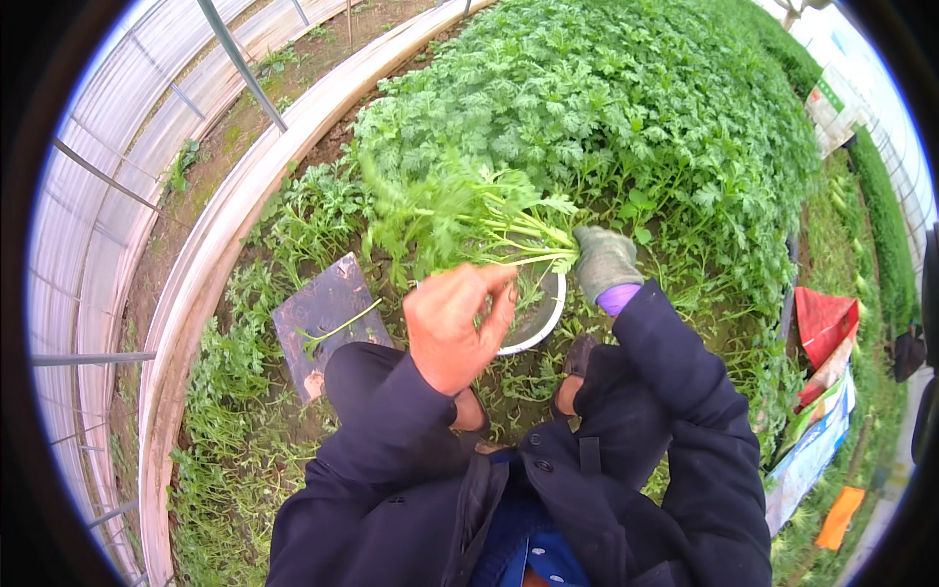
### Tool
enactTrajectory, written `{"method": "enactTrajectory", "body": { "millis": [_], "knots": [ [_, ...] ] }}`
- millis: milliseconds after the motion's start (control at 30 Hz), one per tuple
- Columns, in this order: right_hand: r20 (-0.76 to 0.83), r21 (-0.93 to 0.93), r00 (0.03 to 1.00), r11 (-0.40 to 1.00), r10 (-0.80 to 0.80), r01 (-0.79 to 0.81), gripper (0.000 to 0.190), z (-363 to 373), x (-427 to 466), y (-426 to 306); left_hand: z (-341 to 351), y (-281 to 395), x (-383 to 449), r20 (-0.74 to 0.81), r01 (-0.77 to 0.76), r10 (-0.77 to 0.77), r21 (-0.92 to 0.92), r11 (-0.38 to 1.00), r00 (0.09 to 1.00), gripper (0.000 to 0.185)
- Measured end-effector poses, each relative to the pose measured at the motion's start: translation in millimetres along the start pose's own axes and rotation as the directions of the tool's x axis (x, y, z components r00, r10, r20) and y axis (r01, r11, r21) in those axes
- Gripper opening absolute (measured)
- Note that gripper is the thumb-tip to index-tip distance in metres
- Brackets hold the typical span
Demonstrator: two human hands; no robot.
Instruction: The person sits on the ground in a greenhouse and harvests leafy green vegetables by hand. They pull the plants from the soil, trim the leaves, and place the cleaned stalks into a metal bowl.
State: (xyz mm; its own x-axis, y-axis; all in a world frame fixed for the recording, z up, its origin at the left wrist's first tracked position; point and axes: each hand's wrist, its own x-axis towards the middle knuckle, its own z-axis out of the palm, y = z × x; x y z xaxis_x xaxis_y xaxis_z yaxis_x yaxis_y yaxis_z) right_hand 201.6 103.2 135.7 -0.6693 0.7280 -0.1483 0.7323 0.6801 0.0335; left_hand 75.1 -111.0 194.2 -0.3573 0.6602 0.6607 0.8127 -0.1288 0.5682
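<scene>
My right hand (606,263), in a grey-green work glove with a purple cuff at the wrist, grips a bunch of leafy greens (524,226) by the stem ends. Its stems point left, and the leaves at the far end are blurred. Just below those stems is my bare left hand (453,323), fingers curled and thumb near the index finger; whether anything is pinched there is unclear. Under the bunch stands a round basin with a white rim (561,297), partly hidden by my left hand and the leaves. Bits of greenery show inside it.
A dense bed of leafy greens (587,110) grows ahead. On the left lies a dark flat board (308,317) with a loose stem (352,320) across it. Plastic sheeting (220,242) edges the bed. At right are a colourful sack (814,433) and an orange piece (840,518).
</scene>
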Motion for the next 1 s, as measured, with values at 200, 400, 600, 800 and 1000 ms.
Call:
{"method": "enactTrajectory", "body": {
  "millis": [200, 400, 600, 800, 1000],
  "knots": [
    [-0.203, -0.162, 0.966, 0.979, -0.159, 0.127, 0.013, -6.6, -6.8, -0.7, 40.5, -40.8, 14.2, 0.445, -0.196, -0.050, 0.488, 0.850, 0.894, 0.118],
    [-0.067, -0.294, 0.966, 0.930, -0.250, 0.220, 0.016, -29.5, 1.6, -12.1, 71.4, -102.2, 2.8, 0.603, 0.112, -0.435, 0.496, 0.861, 0.669, 0.109],
    [-0.060, -0.443, 0.953, 0.863, -0.297, 0.241, 0.012, -32.6, 15.6, -9.5, 59.0, -99.2, -12.8, 0.459, -0.076, -0.318, 0.657, 0.750, 0.830, 0.107],
    [-0.040, -0.456, 0.949, 0.851, -0.314, 0.262, 0.012, -42.4, 21.4, -9.9, 66.9, -85.9, -5.4, 0.479, -0.371, 0.165, 0.374, 0.850, 0.862, 0.096],
    [-0.087, -0.430, 0.918, 0.846, -0.387, 0.316, 0.012, -48.9, 19.6, -10.0, 82.3, -111.7, -12.5, 0.547, 0.012, -0.231, 0.374, 0.927, 0.805, 0.096]
  ]
}}
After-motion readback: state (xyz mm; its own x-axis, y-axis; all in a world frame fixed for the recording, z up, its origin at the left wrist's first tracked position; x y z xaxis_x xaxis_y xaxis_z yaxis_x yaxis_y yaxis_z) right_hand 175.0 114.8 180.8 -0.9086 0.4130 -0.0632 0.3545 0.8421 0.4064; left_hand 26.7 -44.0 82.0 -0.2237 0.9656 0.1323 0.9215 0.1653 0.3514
